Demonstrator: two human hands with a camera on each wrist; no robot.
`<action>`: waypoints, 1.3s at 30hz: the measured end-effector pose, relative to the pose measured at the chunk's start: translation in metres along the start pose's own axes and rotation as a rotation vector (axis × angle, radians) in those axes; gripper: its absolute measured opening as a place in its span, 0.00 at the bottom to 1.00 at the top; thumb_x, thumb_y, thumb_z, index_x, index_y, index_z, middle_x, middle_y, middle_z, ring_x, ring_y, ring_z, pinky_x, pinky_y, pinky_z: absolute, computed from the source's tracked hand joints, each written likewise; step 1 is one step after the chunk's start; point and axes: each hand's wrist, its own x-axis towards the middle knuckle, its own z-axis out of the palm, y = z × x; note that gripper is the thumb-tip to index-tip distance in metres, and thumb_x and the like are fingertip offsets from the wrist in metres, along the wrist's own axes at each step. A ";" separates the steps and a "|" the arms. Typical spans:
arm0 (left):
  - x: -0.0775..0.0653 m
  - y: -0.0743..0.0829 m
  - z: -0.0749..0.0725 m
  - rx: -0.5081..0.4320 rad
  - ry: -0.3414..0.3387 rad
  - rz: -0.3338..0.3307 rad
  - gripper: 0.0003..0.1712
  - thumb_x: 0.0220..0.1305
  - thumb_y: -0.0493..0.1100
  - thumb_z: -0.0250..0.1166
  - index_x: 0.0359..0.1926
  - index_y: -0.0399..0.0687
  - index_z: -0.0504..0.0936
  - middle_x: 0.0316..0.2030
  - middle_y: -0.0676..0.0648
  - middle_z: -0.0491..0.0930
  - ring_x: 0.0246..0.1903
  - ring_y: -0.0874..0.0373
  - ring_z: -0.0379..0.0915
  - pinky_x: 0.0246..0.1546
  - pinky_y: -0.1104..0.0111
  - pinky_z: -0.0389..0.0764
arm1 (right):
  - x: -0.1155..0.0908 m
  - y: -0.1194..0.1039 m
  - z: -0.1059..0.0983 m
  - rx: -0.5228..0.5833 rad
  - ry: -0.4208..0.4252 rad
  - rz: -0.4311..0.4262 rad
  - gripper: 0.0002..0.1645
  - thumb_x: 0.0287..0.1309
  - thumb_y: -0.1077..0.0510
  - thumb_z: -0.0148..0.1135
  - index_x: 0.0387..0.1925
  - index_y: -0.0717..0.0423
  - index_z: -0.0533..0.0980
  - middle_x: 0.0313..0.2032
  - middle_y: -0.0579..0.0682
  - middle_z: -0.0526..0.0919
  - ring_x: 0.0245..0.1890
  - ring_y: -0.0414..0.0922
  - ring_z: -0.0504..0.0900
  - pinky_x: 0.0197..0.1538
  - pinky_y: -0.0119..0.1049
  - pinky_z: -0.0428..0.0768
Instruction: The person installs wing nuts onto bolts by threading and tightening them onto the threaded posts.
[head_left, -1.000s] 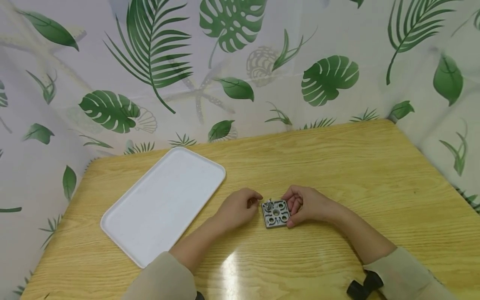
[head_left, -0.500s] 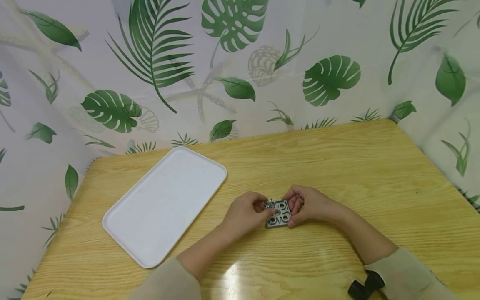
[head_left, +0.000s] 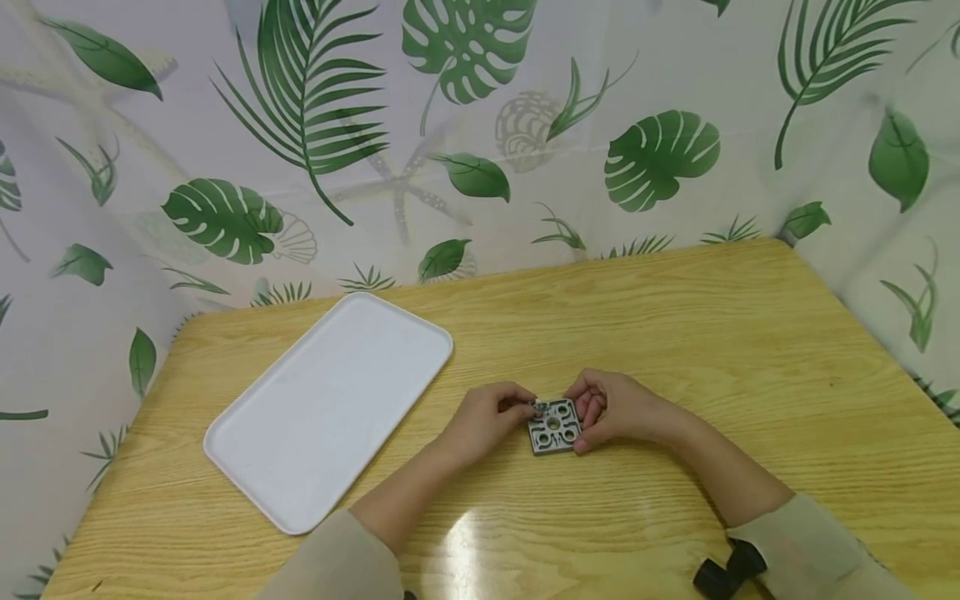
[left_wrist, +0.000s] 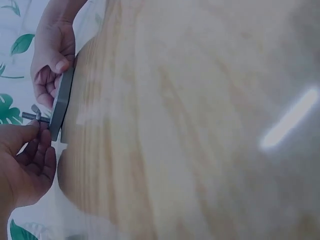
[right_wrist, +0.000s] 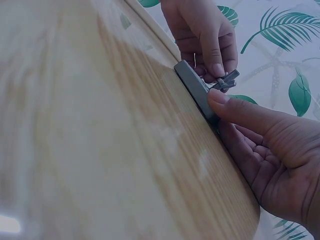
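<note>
A square grey metal plate (head_left: 553, 438) with several round holes lies on the wooden table. From its far left corner stands a threaded bolt (left_wrist: 29, 116) with a wing nut (right_wrist: 228, 81) on it. My left hand (head_left: 483, 425) pinches the wing nut between thumb and fingertips; in the head view those fingers partly cover it. On the plate's right side my right hand (head_left: 622, 410) grips the edge, thumb at the near corner and the other fingers curled behind. The right wrist view shows the right thumb (right_wrist: 220, 96) pressed on the plate's upper face.
To the left lies a white rectangular tray (head_left: 330, 417) with a low rim. Leaf-printed cloth (head_left: 540, 125) rises behind the table (head_left: 675, 317). A black strap piece (head_left: 731, 571) hangs by the right sleeve (head_left: 810, 542).
My left hand has come right to the plate's corner. Its thumb first reached over the plate, then drew back onto the wing nut. The right hand keeps its hold on the plate.
</note>
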 end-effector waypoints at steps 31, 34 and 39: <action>0.010 0.004 -0.027 0.216 -0.194 0.066 0.16 0.70 0.40 0.52 0.54 0.41 0.78 0.47 0.45 0.81 0.49 0.56 0.75 0.52 0.66 0.74 | 0.000 -0.002 0.001 0.021 0.011 0.008 0.39 0.33 0.61 0.80 0.48 0.69 0.69 0.32 0.54 0.77 0.29 0.42 0.78 0.34 0.30 0.80; 0.001 0.006 -0.023 0.222 -0.166 0.066 0.17 0.64 0.41 0.59 0.52 0.39 0.79 0.40 0.48 0.81 0.41 0.59 0.76 0.43 0.69 0.77 | -0.001 -0.002 0.001 0.019 0.011 0.000 0.39 0.34 0.61 0.80 0.48 0.70 0.69 0.33 0.54 0.77 0.29 0.43 0.78 0.34 0.30 0.80; -0.005 0.009 -0.010 0.204 -0.107 0.051 0.23 0.59 0.49 0.66 0.50 0.40 0.80 0.30 0.55 0.79 0.30 0.65 0.72 0.33 0.75 0.75 | -0.001 -0.001 0.002 0.022 0.008 -0.002 0.39 0.35 0.61 0.80 0.48 0.70 0.69 0.33 0.54 0.78 0.29 0.43 0.78 0.34 0.30 0.80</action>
